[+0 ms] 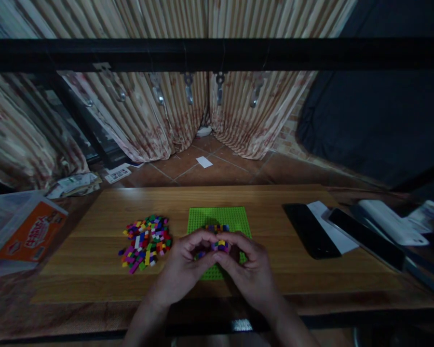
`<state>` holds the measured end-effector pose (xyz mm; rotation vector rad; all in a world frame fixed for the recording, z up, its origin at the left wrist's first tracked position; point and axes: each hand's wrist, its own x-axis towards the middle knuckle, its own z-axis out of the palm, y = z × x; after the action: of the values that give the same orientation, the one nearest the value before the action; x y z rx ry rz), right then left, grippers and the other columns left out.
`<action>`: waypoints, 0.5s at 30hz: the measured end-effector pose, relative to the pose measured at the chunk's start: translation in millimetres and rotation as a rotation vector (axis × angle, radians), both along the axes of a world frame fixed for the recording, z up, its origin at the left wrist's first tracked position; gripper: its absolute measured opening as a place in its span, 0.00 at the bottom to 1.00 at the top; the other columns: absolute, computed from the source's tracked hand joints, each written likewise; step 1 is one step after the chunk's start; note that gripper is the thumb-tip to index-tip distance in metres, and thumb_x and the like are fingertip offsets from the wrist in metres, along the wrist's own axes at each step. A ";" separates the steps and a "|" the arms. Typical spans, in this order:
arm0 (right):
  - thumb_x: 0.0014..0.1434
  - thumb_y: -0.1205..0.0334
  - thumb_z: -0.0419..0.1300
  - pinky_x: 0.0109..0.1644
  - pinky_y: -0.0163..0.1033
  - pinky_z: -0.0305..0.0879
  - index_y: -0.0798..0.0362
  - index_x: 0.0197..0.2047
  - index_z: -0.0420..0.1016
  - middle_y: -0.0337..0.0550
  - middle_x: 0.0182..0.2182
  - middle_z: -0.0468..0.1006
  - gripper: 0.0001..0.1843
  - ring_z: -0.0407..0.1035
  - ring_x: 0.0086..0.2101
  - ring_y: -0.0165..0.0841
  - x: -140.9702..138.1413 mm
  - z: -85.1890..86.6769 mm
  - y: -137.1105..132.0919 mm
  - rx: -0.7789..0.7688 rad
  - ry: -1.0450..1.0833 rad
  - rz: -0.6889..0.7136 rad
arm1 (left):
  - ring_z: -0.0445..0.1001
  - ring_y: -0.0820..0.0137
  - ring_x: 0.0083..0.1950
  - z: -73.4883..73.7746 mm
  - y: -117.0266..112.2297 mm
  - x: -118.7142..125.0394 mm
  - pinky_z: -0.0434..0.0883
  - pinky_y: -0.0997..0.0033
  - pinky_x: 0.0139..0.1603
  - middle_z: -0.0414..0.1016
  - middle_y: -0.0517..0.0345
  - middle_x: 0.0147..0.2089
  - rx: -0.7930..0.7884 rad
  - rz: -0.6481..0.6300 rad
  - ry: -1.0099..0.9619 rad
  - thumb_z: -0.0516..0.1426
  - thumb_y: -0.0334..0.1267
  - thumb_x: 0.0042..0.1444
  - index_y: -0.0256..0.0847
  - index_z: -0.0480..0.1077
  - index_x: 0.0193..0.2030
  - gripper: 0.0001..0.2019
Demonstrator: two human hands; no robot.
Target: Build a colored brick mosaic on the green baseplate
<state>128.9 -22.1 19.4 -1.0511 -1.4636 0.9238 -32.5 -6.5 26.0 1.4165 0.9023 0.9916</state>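
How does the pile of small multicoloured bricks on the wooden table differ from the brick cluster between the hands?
The pile of small multicoloured plastic bricks lies loose on the wooden table, left of the green studded baseplate; the small brick cluster is pinched between left hand and right hand over it. The pile is far larger. Both mix bright colours.
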 end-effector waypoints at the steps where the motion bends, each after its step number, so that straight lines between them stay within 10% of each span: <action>1: 0.56 0.61 0.65 0.33 0.34 0.63 0.46 0.44 0.78 0.38 0.31 0.77 0.11 0.68 0.29 0.29 0.9 0.3 0.2 0.021 -0.028 0.011 | 0.74 0.72 0.39 -0.1 0.0 0.3 0.69 0.74 0.43 0.77 0.59 0.37 -0.004 -0.005 0.011 0.61 0.35 0.56 0.41 0.73 0.41 0.06; 15: 0.57 0.58 0.63 0.32 0.36 0.64 0.47 0.40 0.81 0.39 0.28 0.76 0.08 0.67 0.28 0.30 -15.3 -8.7 -4.4 -0.112 0.252 -0.152 | 0.69 0.71 0.35 8.7 1.2 6.7 0.68 0.74 0.38 0.72 0.58 0.32 0.060 0.073 0.105 0.60 0.40 0.56 0.39 0.74 0.38 0.07</action>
<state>113.5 -26.5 10.7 -1.0693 -1.1205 0.9981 -25.9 -5.2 34.7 1.5065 1.0146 1.0133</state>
